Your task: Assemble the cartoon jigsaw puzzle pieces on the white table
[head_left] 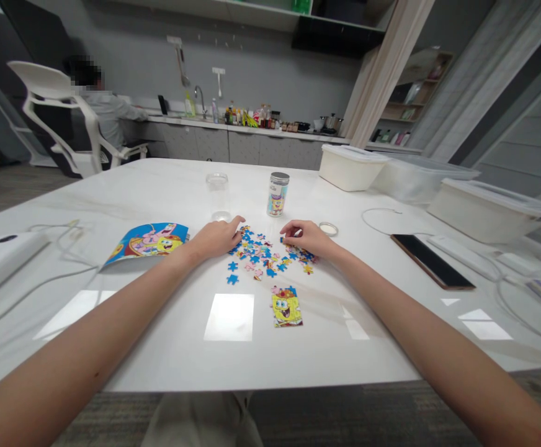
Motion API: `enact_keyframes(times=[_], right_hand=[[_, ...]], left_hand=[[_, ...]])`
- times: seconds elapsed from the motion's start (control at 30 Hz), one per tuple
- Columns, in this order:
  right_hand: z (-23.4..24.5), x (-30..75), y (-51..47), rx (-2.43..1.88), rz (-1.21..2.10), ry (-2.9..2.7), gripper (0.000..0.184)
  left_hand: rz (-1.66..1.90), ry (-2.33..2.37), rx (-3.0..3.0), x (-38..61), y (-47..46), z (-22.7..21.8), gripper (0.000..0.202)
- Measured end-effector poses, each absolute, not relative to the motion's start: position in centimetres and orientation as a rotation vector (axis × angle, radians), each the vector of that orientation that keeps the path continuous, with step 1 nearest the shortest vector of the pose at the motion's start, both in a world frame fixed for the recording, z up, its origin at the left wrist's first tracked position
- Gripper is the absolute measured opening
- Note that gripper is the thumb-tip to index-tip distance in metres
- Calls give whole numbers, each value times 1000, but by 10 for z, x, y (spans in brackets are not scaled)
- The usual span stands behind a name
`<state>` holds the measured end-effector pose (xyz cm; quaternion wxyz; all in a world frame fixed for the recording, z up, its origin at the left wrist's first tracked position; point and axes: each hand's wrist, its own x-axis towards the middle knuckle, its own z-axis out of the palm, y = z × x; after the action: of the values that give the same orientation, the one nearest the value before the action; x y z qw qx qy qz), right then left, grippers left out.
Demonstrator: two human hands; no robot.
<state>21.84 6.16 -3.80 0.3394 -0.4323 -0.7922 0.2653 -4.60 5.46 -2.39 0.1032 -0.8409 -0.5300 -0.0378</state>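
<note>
Loose jigsaw puzzle pieces (255, 251), mostly blue with some pink and yellow, lie in a spread pile on the white table. At the pile's left edge rests my left hand (217, 238), its index finger stretched out and the fingertips by the pieces. My right hand (311, 238) is over the right side of the pile, with thumb and fingers pinched on a small blue puzzle piece (282, 239). Nearer to me lies a joined section of puzzle (286, 308) showing a yellow cartoon face. Two blue pieces (232, 279) sit apart at the front left.
Behind the pile stand a clear jar (218, 195) and a lidded printed jar (277, 195). A round lid (328, 229), a curved picture sheet (152, 241), a phone (431, 261), cables and white storage boxes (352, 167) are around. A person (105, 112) sits at the back left.
</note>
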Motion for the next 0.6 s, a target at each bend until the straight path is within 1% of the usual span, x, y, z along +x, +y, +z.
enact_keyframes(times=[0.2, 0.5, 0.6], right_hand=[[-37, 221, 64, -1141, 781, -1974, 18], [-33, 228, 68, -1195, 879, -1827, 8], [-35, 226, 66, -1168, 911, -1833, 8]], left_hand=[[-105, -1580, -2500, -46, 55, -23, 44], [-84, -1554, -2484, -46, 54, -23, 42], [-75, -1561, -2497, -46, 54, -22, 42]])
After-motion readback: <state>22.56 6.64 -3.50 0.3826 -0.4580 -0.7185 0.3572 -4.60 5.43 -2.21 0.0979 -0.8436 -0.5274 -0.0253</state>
